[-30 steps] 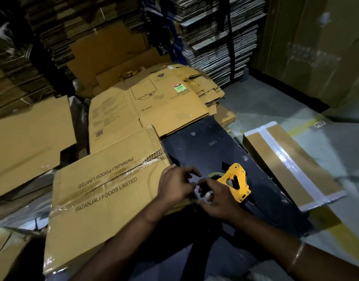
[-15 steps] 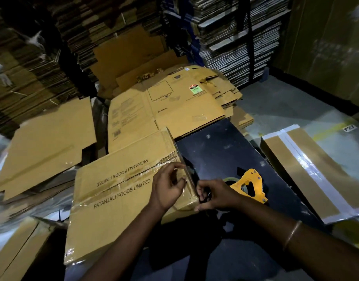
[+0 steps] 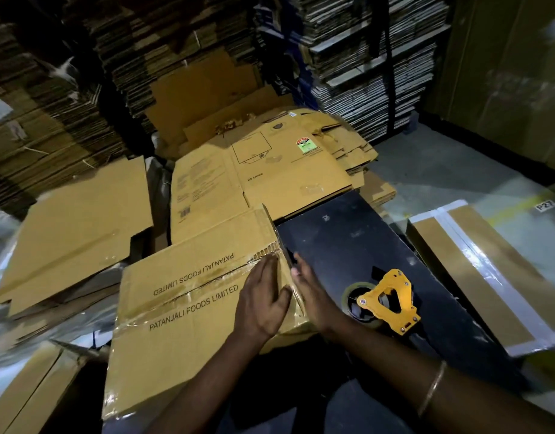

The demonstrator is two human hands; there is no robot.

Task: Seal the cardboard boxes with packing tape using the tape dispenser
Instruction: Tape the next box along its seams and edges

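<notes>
A brown cardboard box (image 3: 182,311) printed "PATANJALI FOODS LIMITED" lies at centre left, with clear tape along its middle seam. My left hand (image 3: 263,299) lies flat on the box top at its right end, fingers straight. My right hand (image 3: 310,292) presses flat against the box's right side face, over the tape end. The yellow tape dispenser (image 3: 387,300) with its roll lies alone on the black table (image 3: 342,242), just right of my right hand.
A taped box (image 3: 486,274) lies on the floor at the right. Flattened printed cartons (image 3: 257,177) are piled behind the box, more flat sheets (image 3: 78,220) lie at the left. Tall stacks of cardboard (image 3: 370,64) fill the background.
My right hand let go of the dispenser, which now lies on the table. Both hands moved onto the box's right end and flattened there. The camera shifted left.
</notes>
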